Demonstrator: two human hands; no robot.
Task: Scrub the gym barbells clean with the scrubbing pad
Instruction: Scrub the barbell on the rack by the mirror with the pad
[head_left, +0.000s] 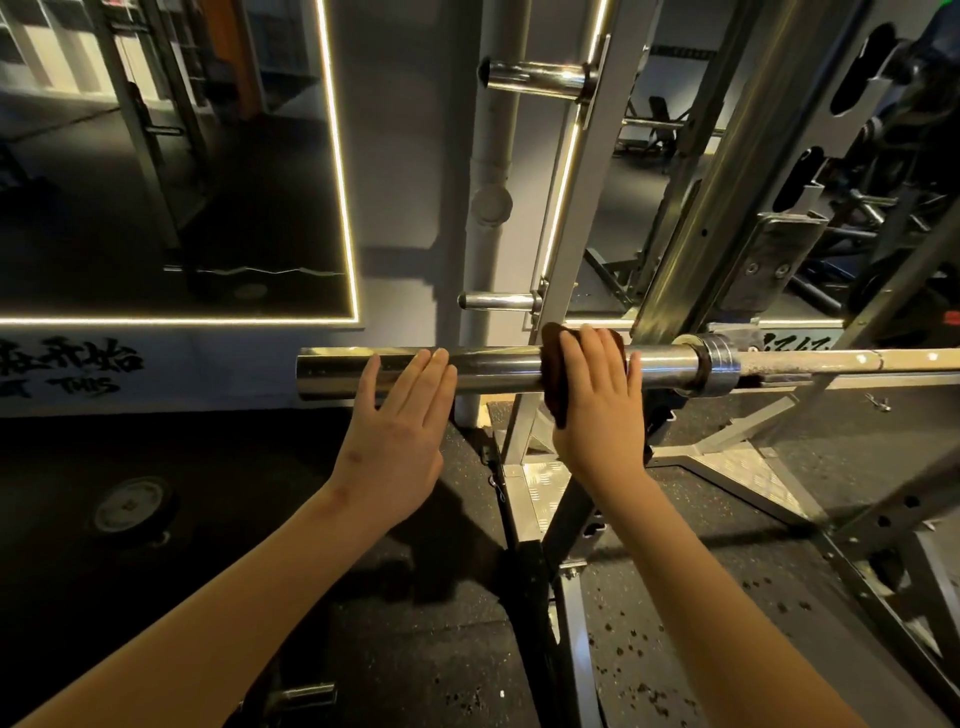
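A chrome barbell (493, 370) lies level across the middle of the view, its thick sleeve ending at the left and its thinner shaft running off to the right past a steel collar (714, 364). A dark brown scrubbing pad (551, 364) is wrapped over the sleeve. My right hand (597, 400) grips the pad around the sleeve, fingers curled over the top. My left hand (402, 415) rests flat against the sleeve near its left end, fingers straight and together.
A grey rack upright (566, 218) with chrome pegs (535, 78) stands behind the bar. A lit-edged mirror (171, 156) fills the wall at left. A weight plate (130, 506) lies on the black rubber floor at lower left. Rack base beams (753, 457) spread across the floor at right.
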